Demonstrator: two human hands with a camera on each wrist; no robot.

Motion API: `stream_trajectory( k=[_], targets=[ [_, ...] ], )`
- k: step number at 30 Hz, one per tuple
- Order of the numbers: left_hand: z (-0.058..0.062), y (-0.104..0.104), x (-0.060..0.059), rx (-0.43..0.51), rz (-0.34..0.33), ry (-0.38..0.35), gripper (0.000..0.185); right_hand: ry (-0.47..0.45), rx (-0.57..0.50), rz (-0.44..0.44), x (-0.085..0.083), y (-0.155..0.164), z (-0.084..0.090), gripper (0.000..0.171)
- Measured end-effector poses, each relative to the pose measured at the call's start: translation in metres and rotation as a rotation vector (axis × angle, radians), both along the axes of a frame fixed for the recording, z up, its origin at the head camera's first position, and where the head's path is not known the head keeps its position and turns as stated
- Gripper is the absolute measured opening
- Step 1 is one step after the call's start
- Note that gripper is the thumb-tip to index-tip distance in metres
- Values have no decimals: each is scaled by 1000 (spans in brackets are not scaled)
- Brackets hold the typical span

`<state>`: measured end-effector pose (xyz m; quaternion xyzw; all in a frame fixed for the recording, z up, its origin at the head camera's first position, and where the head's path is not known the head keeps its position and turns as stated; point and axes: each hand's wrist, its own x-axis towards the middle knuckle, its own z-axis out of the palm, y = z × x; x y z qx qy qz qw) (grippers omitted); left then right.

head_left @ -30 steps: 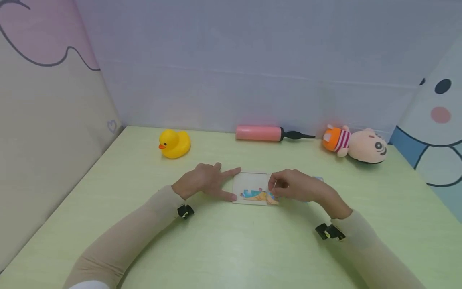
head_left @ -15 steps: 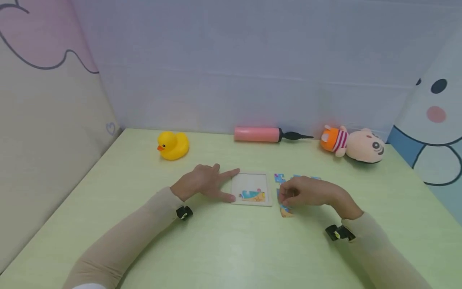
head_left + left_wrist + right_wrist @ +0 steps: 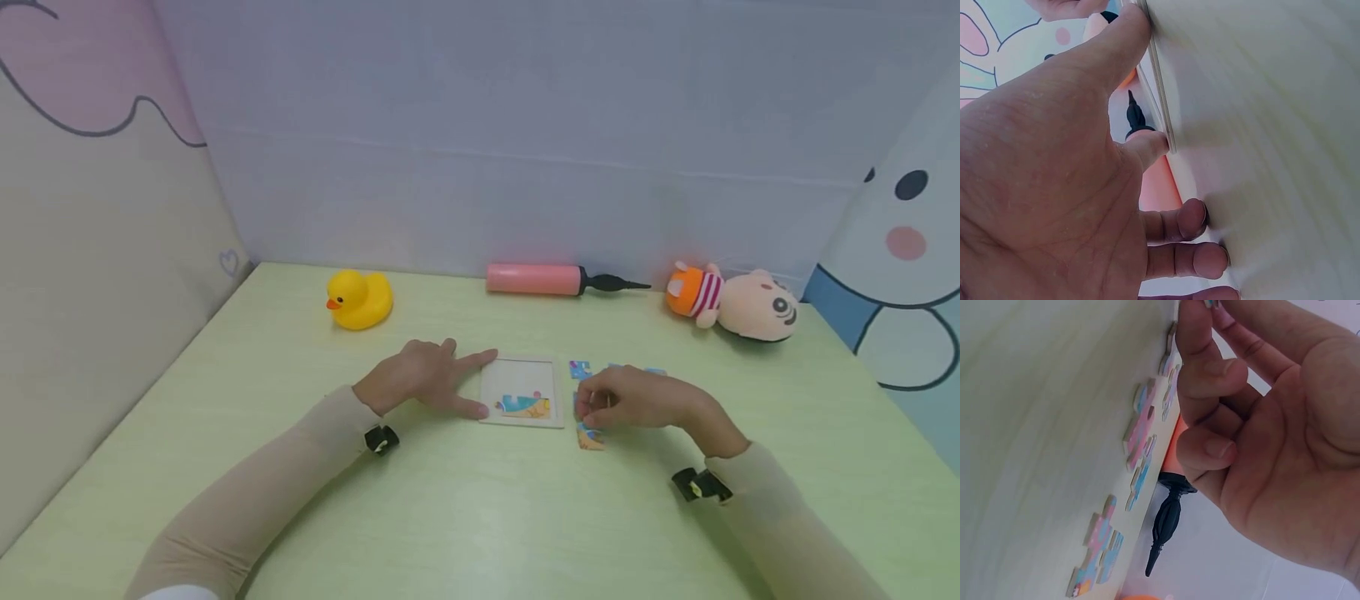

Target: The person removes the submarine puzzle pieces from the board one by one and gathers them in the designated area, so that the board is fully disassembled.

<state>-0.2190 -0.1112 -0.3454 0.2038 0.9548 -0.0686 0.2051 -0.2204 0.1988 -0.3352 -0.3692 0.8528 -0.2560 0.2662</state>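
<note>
My left hand (image 3: 423, 379) lies at the left side of a white puzzle tray (image 3: 522, 426), fingers spread. Its thumb and index finger touch the tray's left corners; the left wrist view shows this hand (image 3: 1066, 150) with straight fingers. Inside the tray, joined puzzle pieces (image 3: 525, 407) with a blue and sandy picture lie along the bottom. To the right of the tray my right hand (image 3: 637, 398) pinches a blue and sandy puzzle piece (image 3: 590, 437). In the right wrist view, only a sliver of that piece shows between the fingertips of the hand (image 3: 1285, 425).
Several loose puzzle pieces (image 3: 1141, 425) lie around and behind my right hand, one (image 3: 580, 369) near the tray's upper right. Farther back stand a yellow rubber duck (image 3: 360, 300), a pink hand pump (image 3: 534, 279) and a plush doll (image 3: 757, 306).
My right hand has moved right with the puzzle piece, from over the tray's lower right corner to beside the tray. My left hand has stayed in place.
</note>
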Motion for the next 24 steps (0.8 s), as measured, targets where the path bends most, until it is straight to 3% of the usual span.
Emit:
stream_trajectory(
  k=[24],
  targets=[
    [0, -1, -1, 0, 7, 0, 93, 5, -30, 93, 1, -3, -8, 11]
  ],
)
